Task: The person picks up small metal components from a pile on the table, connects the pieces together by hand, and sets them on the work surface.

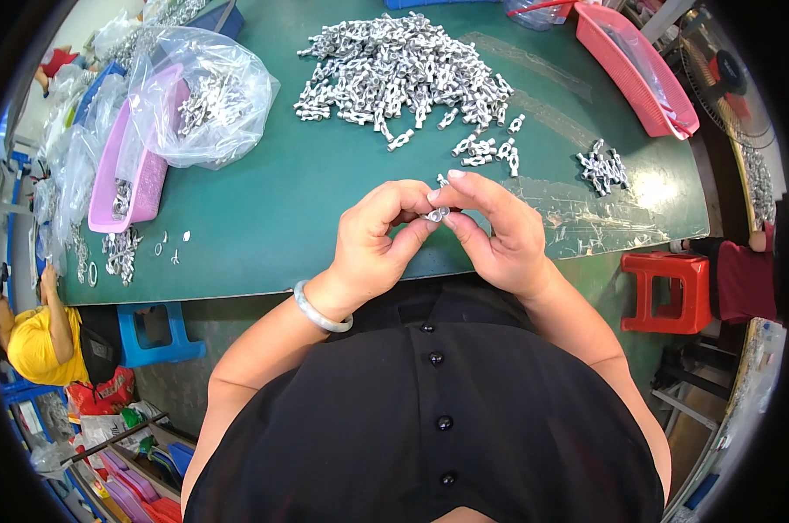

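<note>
Between my two hands, just over the near edge of the green table (pixel 281 227), is a small silvery metal fitting (pixel 438 214). My left hand (pixel 372 231) pinches it with thumb and forefinger. From the other side my right hand (pixel 506 231) grips it with thumb and fingers, hiding much of its shape. Beyond my hands rises a large heap of similar silver metal fittings (pixel 403 74). Several loose fittings (pixel 490 152) lie between the heap and my right hand. Farther right sits a small separate cluster of fittings (pixel 602 168).
A clear plastic bag (pixel 224 105) of metal parts leans on a purple basket (pixel 107 192) at left; small parts and rings (pixel 120 257) lie near it. A pink basket (pixel 625 74) stands far right. Stools, blue (pixel 159 336) and red (pixel 664 292), flank the table; other people sit either side.
</note>
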### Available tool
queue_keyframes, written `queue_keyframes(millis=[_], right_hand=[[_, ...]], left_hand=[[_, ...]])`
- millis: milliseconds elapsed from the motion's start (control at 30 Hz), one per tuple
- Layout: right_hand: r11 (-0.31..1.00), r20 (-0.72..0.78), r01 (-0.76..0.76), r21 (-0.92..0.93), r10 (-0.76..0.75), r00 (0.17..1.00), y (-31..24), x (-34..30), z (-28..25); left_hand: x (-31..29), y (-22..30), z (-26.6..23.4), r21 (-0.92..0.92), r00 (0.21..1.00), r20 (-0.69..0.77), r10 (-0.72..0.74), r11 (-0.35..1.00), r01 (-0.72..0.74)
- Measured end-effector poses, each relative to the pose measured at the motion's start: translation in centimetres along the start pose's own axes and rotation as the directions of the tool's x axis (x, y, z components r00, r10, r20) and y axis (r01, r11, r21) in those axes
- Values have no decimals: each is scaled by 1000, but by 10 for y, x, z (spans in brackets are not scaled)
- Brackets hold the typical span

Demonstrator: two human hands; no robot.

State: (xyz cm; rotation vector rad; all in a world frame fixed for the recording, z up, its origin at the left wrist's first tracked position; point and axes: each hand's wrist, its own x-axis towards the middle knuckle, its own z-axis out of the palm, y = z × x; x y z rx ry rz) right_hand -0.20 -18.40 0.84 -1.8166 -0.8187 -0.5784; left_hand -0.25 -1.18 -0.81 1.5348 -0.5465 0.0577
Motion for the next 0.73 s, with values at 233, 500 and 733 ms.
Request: queue_keyframes(millis=[233, 500, 733], right_hand=[[995, -10, 93, -30, -93, 996, -6, 1, 2], [945, -13, -248, 214, 256, 966, 0, 1, -2], [717, 73, -184, -672, 312, 947, 42, 6, -25]], left_hand=[[-1, -4, 3, 61, 992, -83, 93, 994, -88], [2, -3, -5, -529, 925, -15, -379, 789, 314], [13, -6, -21, -929, 774, 248, -583, 85, 361]])
